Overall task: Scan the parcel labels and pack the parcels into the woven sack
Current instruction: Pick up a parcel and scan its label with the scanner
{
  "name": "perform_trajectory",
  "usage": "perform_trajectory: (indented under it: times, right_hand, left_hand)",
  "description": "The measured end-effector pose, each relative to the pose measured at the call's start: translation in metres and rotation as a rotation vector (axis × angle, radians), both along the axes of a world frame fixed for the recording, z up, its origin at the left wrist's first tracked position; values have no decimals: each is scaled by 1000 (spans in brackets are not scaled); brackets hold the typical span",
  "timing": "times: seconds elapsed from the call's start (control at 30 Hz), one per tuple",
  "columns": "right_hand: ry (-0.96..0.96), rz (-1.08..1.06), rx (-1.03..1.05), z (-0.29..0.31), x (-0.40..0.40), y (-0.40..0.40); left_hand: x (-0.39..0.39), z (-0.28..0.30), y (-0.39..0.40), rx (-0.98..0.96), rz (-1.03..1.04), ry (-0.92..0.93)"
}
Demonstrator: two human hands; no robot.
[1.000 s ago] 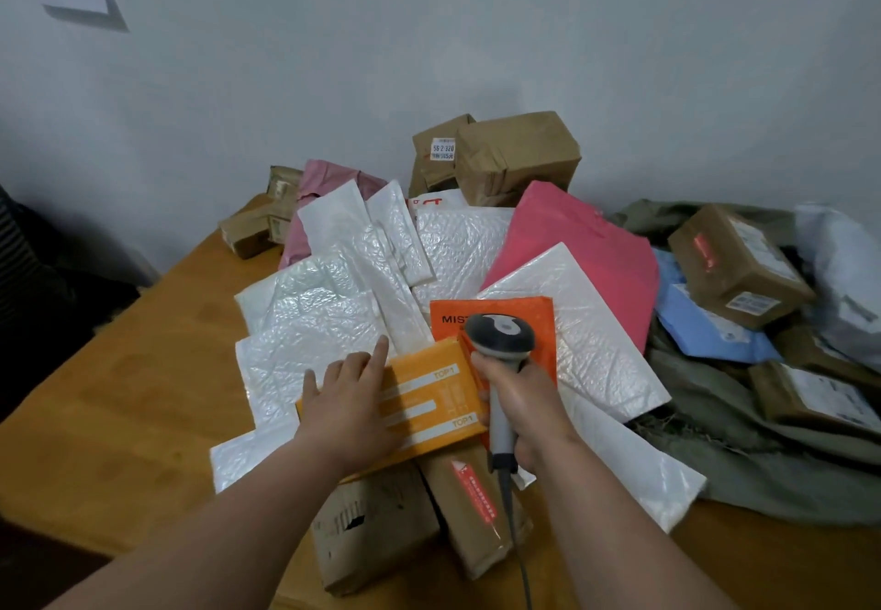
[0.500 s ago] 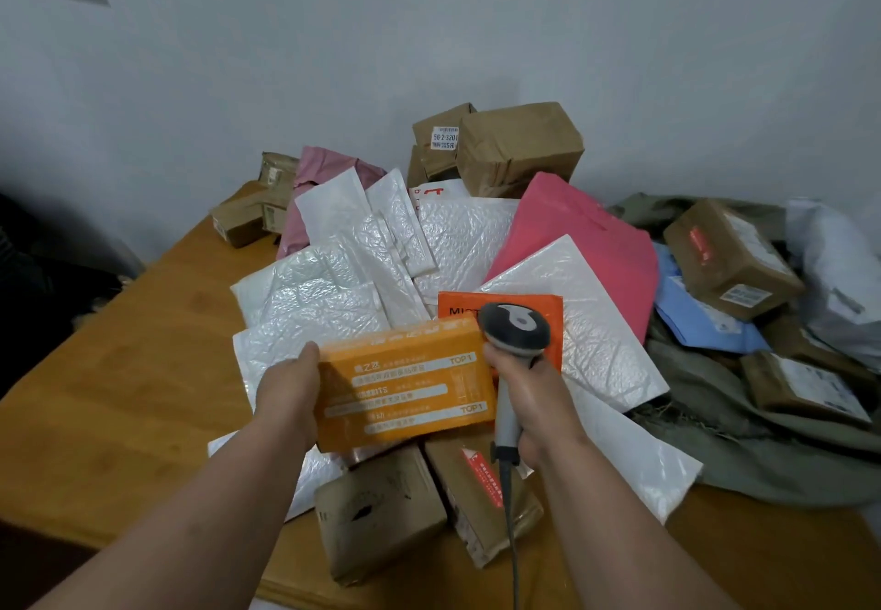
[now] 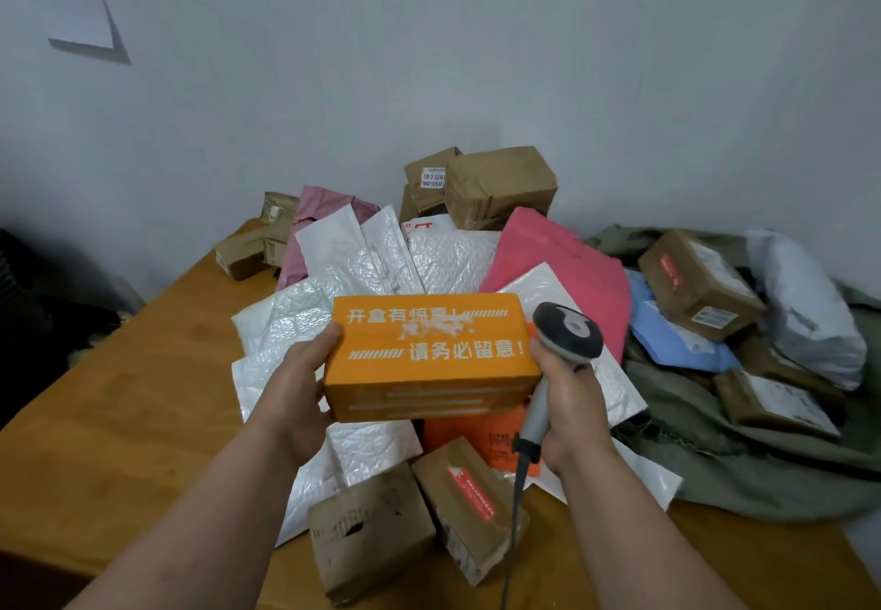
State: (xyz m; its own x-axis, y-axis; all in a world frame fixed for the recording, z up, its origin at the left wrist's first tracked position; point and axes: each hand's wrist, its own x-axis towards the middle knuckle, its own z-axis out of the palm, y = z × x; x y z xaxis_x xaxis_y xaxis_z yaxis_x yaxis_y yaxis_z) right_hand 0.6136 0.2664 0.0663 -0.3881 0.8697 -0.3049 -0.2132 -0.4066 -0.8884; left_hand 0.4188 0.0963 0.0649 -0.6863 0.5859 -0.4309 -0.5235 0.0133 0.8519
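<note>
Head view: orange box (image 3: 431, 356) held in the air above the parcel pile near the table's (image 3: 119, 418) front edge, long axis left-right, printed white-lettered face tilted up toward the camera. Left hand (image 3: 298, 395) grips the box's left end, thumb on top, fingers hidden underneath. Right hand (image 3: 569, 404) is wrapped round the scanner (image 3: 565, 340) handle, scanner head just beside the box's right end, cable hanging down. White bubble mailers (image 3: 333, 294) and a pink mailer (image 3: 562, 266) lie under and behind; two brown parcels (image 3: 419, 519) sit at the front edge. Woven sack (image 3: 715, 457) lies at the right edge, holding brown boxes.
</note>
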Motion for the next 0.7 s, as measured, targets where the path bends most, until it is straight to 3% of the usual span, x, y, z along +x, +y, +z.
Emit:
perform_trajectory:
  times: [0.27, 0.4, 0.57, 0.7]
  right_hand:
    - [1, -13, -105, 10, 30, 9]
    - [-16, 43, -154, 10, 39, 8]
    - [30, 31, -196, 11, 46, 2]
    - [79, 35, -203, 10, 44, -8]
  left_hand:
    - [6, 1, -10, 230, -332, 66]
    - [4, 9, -9, 206, -473, 135]
    - [8, 15, -6, 300, -345, -93]
    - [17, 19, 7, 85, -51, -60]
